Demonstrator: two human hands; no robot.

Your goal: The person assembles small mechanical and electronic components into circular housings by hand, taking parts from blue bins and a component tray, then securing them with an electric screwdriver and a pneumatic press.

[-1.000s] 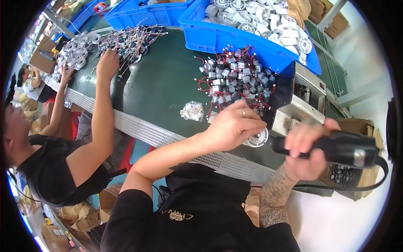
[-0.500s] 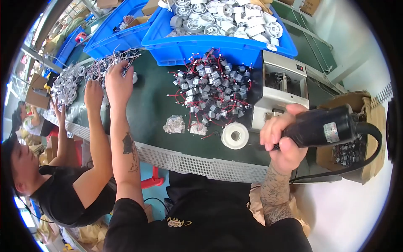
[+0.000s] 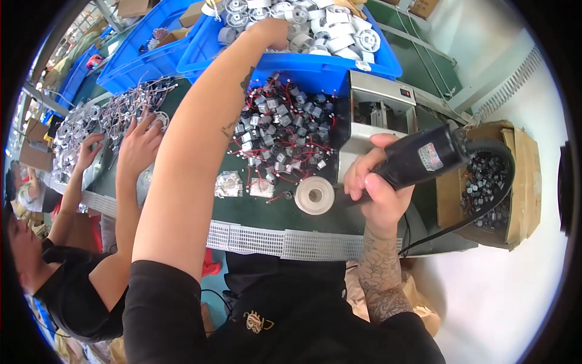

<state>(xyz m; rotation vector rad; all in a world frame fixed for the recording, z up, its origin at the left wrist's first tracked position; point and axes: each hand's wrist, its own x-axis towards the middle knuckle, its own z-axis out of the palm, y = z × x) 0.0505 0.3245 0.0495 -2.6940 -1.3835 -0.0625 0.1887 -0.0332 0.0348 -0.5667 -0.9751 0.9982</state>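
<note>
My left hand (image 3: 274,33) reaches into the blue bin (image 3: 291,64) at the back, over the white round plastic housings (image 3: 339,30). Its fingers point down among the parts, and their tips are hidden. In my right hand (image 3: 377,188) is a black electric screwdriver (image 3: 418,158) with a thick cable, held nearly level above the table's front right. The screwdriver's tip end points left, close to one white round housing (image 3: 314,195) lying on the green table. Beside that housing sit two small clear-wrapped packets (image 3: 229,184).
A heap of small motors with red wires (image 3: 282,121) covers the middle. Behind my right hand stands a grey metal machine (image 3: 379,103); a cardboard box of motors (image 3: 485,182) is at right. On the left, a co-worker's hands (image 3: 138,142) handle parts near a wire pile (image 3: 136,103).
My left hand has gone from the co-worker's side, where it was near a white part, up and right into the blue bin. My right hand still holds the screwdriver.
</note>
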